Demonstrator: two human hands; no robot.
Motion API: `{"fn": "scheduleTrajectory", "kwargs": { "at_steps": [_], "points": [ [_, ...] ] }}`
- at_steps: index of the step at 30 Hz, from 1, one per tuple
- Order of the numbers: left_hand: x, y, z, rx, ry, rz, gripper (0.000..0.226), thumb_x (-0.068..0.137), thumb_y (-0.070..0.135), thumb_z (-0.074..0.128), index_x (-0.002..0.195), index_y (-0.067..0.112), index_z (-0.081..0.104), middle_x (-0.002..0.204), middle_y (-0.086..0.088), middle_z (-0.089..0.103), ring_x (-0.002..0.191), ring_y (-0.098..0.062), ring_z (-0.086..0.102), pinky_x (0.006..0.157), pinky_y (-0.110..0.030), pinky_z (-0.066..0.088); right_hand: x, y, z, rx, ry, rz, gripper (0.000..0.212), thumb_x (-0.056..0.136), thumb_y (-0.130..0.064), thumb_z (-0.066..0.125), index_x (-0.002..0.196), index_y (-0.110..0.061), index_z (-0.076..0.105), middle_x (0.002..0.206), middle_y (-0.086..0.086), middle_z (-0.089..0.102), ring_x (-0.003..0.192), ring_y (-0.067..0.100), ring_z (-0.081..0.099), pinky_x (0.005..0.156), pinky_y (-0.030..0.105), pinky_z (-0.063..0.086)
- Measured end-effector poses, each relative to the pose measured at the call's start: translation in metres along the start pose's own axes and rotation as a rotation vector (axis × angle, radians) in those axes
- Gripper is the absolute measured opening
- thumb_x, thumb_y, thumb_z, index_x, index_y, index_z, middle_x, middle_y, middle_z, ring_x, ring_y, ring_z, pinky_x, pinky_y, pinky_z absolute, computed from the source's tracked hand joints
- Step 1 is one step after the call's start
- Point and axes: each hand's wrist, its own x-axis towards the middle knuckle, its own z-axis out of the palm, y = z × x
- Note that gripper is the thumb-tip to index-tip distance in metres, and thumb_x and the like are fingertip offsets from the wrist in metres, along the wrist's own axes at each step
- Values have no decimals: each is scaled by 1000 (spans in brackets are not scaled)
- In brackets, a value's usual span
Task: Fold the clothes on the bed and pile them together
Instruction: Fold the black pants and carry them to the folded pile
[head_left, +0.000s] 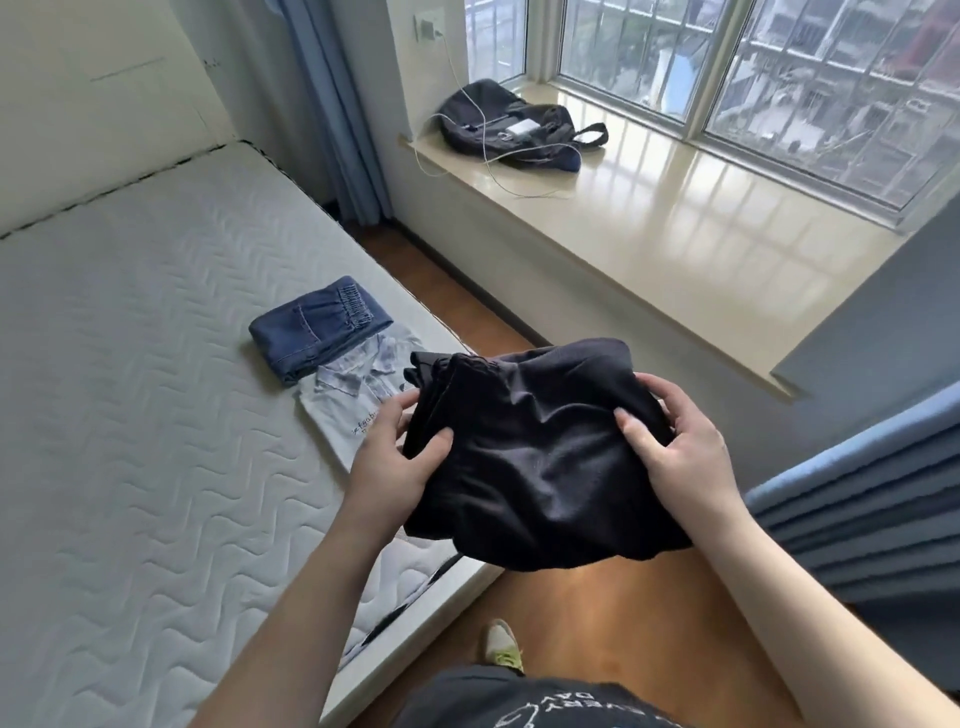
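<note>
Both hands hold a folded black fabric garment (540, 457) in the air, over the near edge of the white quilted mattress (130, 364) and the brown wooden floor (597, 613). The left hand (395, 457) grips the garment's left side with the thumb on top and the fingers curled under the cloth; the right hand (675, 447) grips the right side the same way — thumb pressed on the upper face, fingers wrapped round the far edge. On the mattress just beyond the left hand lies a folded pale blue collared shirt (348, 405), partly hidden by that hand and the black garment, and a folded pair of dark blue denim jeans (317, 332) rests on the shirt's far end — the two make a small pile near the bed's right edge. Farther off, a dark backpack (509, 124) lies on the cream window sill (675, 218) with a white cable (483, 150) trailing across it from a wall socket, and blue curtains (337, 104) hang beside the window
</note>
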Motion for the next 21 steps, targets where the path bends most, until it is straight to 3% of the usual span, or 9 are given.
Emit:
{"fn": "scheduleTrajectory", "kwargs": {
  "at_steps": [5, 9, 14, 21],
  "points": [
    [48, 6, 3, 13, -1, 11, 45, 74, 50, 68, 116, 56, 53, 109, 17, 67, 97, -1, 66, 96, -40, 52, 47, 0, 14, 28, -8, 12, 35, 88, -39, 67, 116, -56, 54, 110, -34, 63, 104, -11, 58, 82, -2, 39],
    [79, 12, 13, 37, 19, -19, 47, 75, 52, 65, 118, 60, 48, 107, 34, 63, 104, -1, 64, 99, -41, 50, 87, 5, 21, 61, -48, 10, 36, 88, -39, 66, 119, -52, 54, 113, -31, 63, 105, -11, 58, 82, -2, 39],
    [119, 17, 39, 30, 86, -65, 48, 73, 55, 66, 118, 61, 49, 106, 39, 61, 101, 9, 61, 99, -34, 49, 150, 24, 18, 89, -122, 7, 36, 89, -37, 65, 121, -49, 54, 115, -32, 61, 106, -13, 56, 79, -3, 38],
    [187, 57, 115, 34, 131, -79, 47, 72, 56, 67, 115, 64, 49, 107, 38, 61, 98, 9, 63, 91, -27, 48, 259, 58, -15, 121, -221, 0, 37, 90, -38, 64, 124, -48, 51, 117, -28, 61, 109, -6, 57, 94, 23, 47]
  ]
}}
